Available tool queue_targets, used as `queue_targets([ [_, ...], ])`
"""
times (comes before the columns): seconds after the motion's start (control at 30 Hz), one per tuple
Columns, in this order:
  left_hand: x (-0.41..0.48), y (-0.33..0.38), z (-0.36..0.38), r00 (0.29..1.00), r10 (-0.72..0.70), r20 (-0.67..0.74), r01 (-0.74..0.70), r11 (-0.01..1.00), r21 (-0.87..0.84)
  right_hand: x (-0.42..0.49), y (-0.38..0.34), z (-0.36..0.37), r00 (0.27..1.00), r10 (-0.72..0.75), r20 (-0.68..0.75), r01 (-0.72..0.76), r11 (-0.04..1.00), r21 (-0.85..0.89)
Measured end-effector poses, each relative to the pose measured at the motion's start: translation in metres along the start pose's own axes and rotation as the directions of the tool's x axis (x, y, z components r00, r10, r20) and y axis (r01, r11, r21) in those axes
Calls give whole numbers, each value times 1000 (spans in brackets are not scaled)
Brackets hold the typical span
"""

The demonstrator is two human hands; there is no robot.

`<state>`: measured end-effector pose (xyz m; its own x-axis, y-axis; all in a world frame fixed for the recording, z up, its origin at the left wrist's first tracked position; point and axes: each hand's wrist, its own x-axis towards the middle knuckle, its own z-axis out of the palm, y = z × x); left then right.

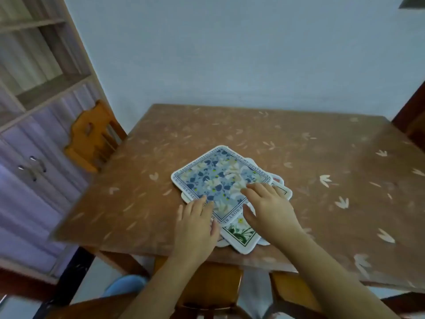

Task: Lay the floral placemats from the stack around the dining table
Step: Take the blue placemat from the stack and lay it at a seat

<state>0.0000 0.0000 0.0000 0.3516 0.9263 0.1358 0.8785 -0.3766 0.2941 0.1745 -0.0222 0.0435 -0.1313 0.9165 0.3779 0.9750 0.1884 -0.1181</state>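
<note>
A loose stack of floral placemats lies near the front edge of the dining table (pixel 299 157). The top placemat (pixel 216 178) is blue with white flowers and a lettered border, turned like a diamond. Under it a white placemat with green stems (pixel 240 233) sticks out toward me, and other mats peek out at the right. My left hand (pixel 196 223) rests flat on the top mat's near left edge. My right hand (pixel 268 207) lies with fingers spread on its near right part, thumb at the mat's edge. Neither hand has lifted a mat.
The table has a brown cover with pale leaf prints. An orange wooden chair (pixel 92 139) stands at the table's left side, with a cabinet and shelves (pixel 34 111) behind it. Another chair (pixel 213 286) is tucked under the near edge. A blue wall runs behind the table.
</note>
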Motion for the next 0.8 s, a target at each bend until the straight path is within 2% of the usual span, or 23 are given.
queue_targets([
  [0.17, 30, -8, 31, 999, 46, -20, -47, 999, -15, 14, 22, 38, 997, -14, 74, 12, 1000, 20],
  [0.4, 58, -15, 77, 996, 68, 55, -68, 998, -13, 19, 49, 96, 968, -28, 249, 12, 998, 67],
  [0.6, 69, -24, 109, 988, 98, 116, -98, 995, -3, 21, 63, 139, 955, -52, 294, 27, 996, 86],
  [0.8, 69, -31, 133, 988, 116, 102, -114, 993, -26, 20, 70, 169, 948, -78, 309, 51, 994, 95],
])
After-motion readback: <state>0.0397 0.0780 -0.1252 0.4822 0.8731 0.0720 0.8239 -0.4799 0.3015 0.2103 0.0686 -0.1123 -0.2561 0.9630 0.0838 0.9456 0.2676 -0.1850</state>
